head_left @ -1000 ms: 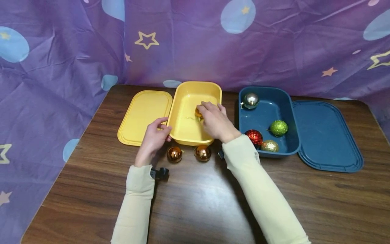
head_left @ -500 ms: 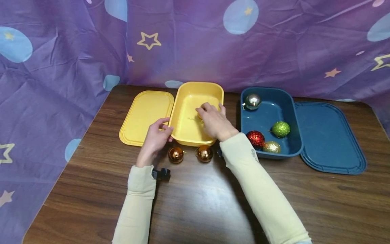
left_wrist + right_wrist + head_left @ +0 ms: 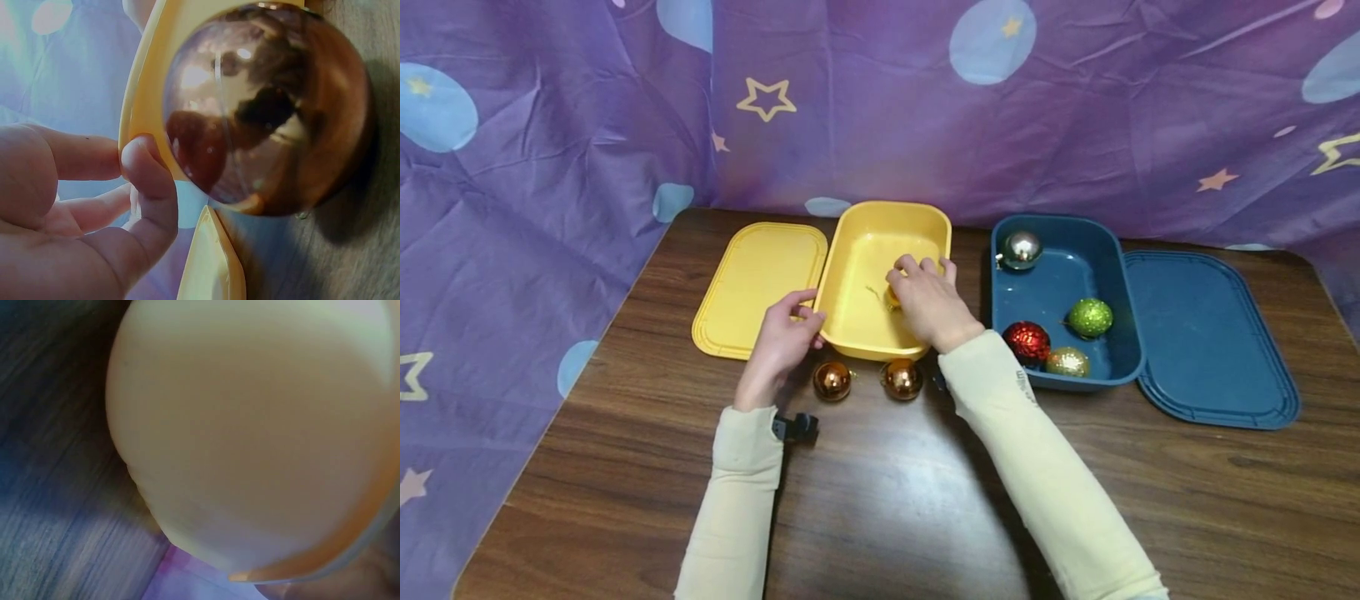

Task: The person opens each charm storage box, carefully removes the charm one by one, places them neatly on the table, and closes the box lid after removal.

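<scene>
1 round, shiny gold ornament (image 3: 892, 297): under right hand (image 3: 934, 307), fingers curled round it; left hand (image 3: 785, 335) farther, pinching rim of rectangular yellow plastic box (image 3: 852, 321).

On my remote feed I'm counting two copper Christmas baubles (image 3: 832, 381), one amber bauble (image 3: 892, 297), one silver bauble (image 3: 1022, 250), one red bauble (image 3: 1027, 342), one green glitter bauble (image 3: 1090, 318) and one gold glitter bauble (image 3: 1068, 362), seven altogether. I'm also tallying one yellow container (image 3: 868, 246), one blue container (image 3: 1052, 287), two lids (image 3: 760, 289) and two bare hands (image 3: 934, 307).
</scene>
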A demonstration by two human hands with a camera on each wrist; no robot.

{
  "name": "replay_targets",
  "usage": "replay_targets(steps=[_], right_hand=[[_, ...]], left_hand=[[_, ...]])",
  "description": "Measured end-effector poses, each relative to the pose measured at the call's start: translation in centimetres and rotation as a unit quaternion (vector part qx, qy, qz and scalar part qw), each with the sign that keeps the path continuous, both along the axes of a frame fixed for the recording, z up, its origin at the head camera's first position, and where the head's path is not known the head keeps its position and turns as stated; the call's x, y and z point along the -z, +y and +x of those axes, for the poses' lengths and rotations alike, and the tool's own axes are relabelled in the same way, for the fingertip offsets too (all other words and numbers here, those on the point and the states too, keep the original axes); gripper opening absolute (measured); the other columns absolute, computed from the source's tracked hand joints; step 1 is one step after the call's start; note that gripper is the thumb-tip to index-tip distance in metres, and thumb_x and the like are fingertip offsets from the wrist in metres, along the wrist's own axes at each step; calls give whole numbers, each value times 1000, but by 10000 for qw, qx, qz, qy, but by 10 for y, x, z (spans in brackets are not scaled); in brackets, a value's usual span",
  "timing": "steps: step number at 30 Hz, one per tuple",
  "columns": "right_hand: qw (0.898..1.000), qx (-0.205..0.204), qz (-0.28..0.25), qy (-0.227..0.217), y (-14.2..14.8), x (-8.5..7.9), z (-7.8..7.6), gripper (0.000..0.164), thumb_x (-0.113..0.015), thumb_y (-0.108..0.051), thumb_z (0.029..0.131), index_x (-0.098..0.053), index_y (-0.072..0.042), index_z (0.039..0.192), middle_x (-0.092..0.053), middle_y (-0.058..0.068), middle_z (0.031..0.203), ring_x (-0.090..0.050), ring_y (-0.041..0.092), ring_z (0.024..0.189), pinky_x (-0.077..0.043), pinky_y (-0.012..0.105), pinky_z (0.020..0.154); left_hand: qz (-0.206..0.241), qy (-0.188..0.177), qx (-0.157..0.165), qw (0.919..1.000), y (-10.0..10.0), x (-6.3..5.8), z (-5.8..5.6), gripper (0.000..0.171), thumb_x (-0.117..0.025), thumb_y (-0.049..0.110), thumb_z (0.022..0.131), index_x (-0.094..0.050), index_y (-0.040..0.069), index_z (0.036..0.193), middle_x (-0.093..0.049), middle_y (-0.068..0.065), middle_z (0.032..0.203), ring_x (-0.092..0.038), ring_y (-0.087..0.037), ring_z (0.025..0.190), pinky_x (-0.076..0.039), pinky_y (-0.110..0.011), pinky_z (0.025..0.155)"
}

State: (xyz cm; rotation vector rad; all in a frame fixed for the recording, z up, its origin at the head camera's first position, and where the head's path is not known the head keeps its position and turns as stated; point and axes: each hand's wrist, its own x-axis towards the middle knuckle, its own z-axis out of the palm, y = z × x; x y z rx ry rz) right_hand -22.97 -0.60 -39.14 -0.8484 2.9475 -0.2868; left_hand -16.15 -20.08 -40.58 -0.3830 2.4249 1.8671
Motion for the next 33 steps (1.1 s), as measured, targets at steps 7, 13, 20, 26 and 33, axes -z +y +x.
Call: replay_targets(steps=[7, 13, 20, 26, 33], right_hand=[[9999, 34, 106, 65, -1, 1, 2, 25, -61, 3, 85, -61, -10, 106, -58, 9, 108, -47, 30, 99, -25, 58, 106], [9998, -1, -46, 187, 2, 3, 3, 28, -61, 3, 82, -61, -9, 107, -56, 9, 105, -52, 31, 98, -25, 57, 107], [9996, 61, -157, 236, 4, 2, 5, 15, -61, -4, 87, -61, -10, 101, -50, 9, 98, -52, 31, 96, -26, 56, 105], [9997, 146, -107, 163, 5, 1, 6, 7, -58, -15, 94, -61, -10, 98, -50, 10, 99, -51, 33, 96, -26, 56, 105], [9979, 113, -512, 368, 9, 1, 7, 20, -65, -11, 87, -60, -9, 106, -59, 9, 106, -55, 30, 100, -25, 56, 106]], left_hand=[[11, -85, -51, 10000, -1, -1, 2, 43, -53, 3, 95, -47, -1, 137, -48, -6, 88, -53, -8, 55, -55, -25, 60], [2, -131, -48, 9999, -2, -1, 3, 43, -52, 3, 96, -46, -1, 138, -49, -7, 90, -53, -8, 57, -55, -25, 60], [4, -199, 23, 9998, -1, -2, 3, 43, -52, 4, 96, -45, 0, 139, -49, -8, 92, -54, -9, 56, -56, -26, 62], [34, -200, 21, 9998, 0, -2, 2, 43, -52, 3, 96, -45, -1, 139, -49, -7, 92, -54, -8, 55, -56, -27, 63], [-8, -167, 29, 9999, 2, -2, 2, 44, -52, 3, 96, -45, 0, 139, -49, -8, 92, -55, -9, 55, -57, -28, 64]])
